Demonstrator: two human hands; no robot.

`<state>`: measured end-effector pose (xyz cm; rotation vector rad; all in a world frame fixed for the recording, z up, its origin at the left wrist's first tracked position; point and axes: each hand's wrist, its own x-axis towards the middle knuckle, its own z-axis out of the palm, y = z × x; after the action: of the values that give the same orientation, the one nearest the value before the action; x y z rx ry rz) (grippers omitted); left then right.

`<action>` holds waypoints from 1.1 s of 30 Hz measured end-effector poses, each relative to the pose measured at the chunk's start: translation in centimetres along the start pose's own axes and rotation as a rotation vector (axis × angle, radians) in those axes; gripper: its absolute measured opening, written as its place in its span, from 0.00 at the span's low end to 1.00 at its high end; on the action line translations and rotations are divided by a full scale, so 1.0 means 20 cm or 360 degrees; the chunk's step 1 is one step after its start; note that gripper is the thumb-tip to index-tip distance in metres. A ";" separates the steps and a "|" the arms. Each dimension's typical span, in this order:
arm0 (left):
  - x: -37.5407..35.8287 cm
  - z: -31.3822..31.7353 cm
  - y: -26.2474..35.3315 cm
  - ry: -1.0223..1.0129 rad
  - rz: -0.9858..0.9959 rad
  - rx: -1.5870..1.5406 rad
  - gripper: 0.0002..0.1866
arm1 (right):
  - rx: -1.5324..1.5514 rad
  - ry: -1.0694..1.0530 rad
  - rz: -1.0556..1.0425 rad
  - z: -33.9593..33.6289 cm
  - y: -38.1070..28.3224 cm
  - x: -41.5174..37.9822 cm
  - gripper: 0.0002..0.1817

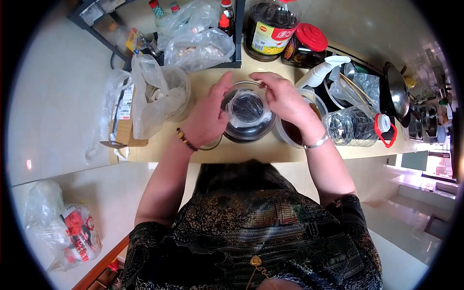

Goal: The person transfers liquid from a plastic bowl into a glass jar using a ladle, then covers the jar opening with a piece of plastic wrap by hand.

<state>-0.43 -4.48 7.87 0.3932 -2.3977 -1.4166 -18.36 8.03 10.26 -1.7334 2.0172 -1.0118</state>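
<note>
A round dark jar (249, 134) stands near the counter's front edge with clear plastic film (245, 107) over its top. My left hand (212, 112) is at the jar's left side, its fingers stretched away from me and its thumb near the film. At the right side is my right hand (286, 99), fingers apart and bent, reaching over the far rim. Whether the fingertips touch the jar or film is hard to see. Below my right wrist sits a tub of brown liquid (292, 131), partly covered by the hand.
A big bottle of dark sauce (271, 31) and a red-lidded jar (309, 42) stand behind. A white spray bottle (321, 71) and large clear bottle (353, 128) are on the right. Left are a plastic bag (147, 96) and cardboard box (126, 113).
</note>
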 end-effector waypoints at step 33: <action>0.00 -0.01 -0.01 -0.0081 0.0227 0.0547 0.37 | -0.0257 -0.0320 0.0059 0.02 -0.05 -0.04 0.28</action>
<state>-0.32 -4.71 7.72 0.2619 -2.6552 -0.9657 -17.07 8.60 10.48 -1.7899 2.0405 -0.6489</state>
